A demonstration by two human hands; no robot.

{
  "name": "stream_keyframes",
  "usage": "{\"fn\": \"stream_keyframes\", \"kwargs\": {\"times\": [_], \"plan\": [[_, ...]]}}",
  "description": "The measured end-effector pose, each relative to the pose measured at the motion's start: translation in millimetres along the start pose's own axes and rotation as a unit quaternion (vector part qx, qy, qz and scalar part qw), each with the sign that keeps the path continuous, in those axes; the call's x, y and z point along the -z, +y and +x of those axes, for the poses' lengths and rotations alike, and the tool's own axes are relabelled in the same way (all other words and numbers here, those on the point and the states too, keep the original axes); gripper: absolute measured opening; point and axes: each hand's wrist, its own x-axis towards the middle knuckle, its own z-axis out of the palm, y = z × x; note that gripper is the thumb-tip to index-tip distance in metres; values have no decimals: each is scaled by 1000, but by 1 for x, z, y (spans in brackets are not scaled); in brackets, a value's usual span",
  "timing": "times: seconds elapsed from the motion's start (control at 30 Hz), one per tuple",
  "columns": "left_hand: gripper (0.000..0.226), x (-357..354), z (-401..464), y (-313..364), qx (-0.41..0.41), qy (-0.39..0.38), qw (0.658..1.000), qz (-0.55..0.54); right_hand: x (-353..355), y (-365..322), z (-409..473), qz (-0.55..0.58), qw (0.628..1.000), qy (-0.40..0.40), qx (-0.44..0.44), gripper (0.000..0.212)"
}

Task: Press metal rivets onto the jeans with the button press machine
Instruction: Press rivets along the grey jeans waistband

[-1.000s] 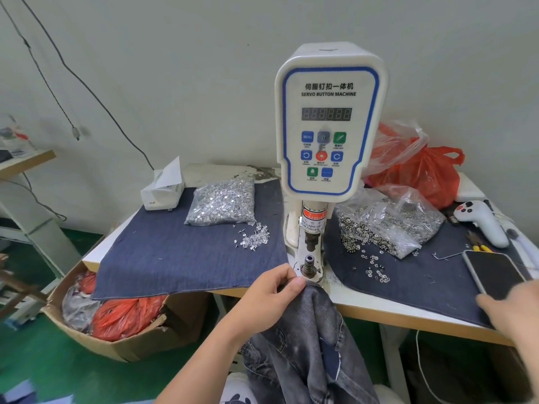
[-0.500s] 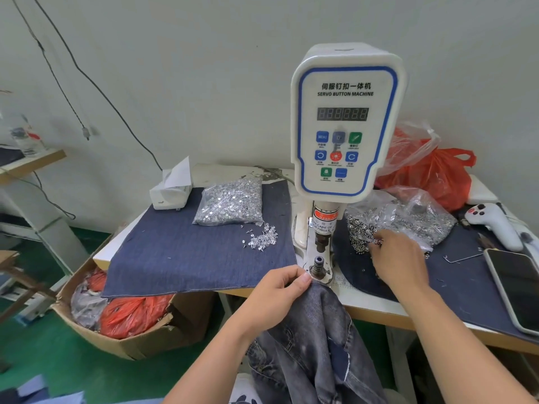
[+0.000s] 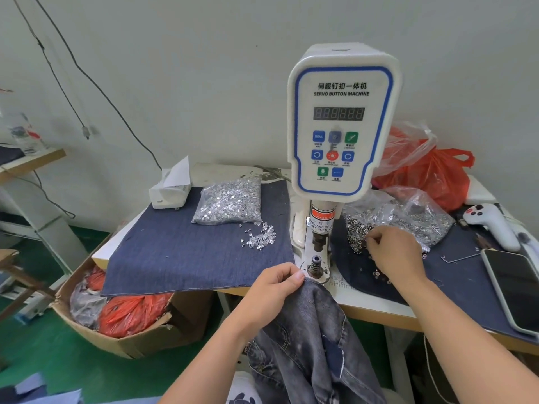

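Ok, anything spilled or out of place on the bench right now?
Yes: loose rivets have spilled from the left bag onto the denim cloth, and small rings lie scattered near the right hand.

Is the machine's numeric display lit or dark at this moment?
Dark. On the button press machine the numeric display shows only faint grey segments with no glowing digits.

In the middle of the frame, the left hand (image 3: 272, 290) pinches the jeans (image 3: 309, 339) by the white button press machine (image 3: 341, 121). To the right, the right hand (image 3: 393, 252) picks at shiny rivets (image 3: 357, 228).
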Motion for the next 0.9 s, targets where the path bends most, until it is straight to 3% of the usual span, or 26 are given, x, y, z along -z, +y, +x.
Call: {"fn": "stream_keyframes", "kwargs": {"times": [0.07,0.13,0.2,0.37,0.67,0.9], "plan": [[34,-1,1,-1,-1,5,1000,-7,7,-3,-7,73,997,-3,-9,15],[32,-1,2,-2,-3,6,1000,-10,9,-13,-21,229,971,-57,-41,7],[30,0,2,-3,-3,3,1000,-13,10,-24,-36,380,908,-140,-106,4],[31,-1,3,-6,0,2,1000,-28,11,-37,-53,525,790,-251,-190,9],[29,-1,4,-9,-2,4,999,-35,9,-64,-55,630,635,-296,-334,12],[29,-2,3,-8,-6,1,999,-43,9,-72,-56,670,569,-311,-361,12]]}}
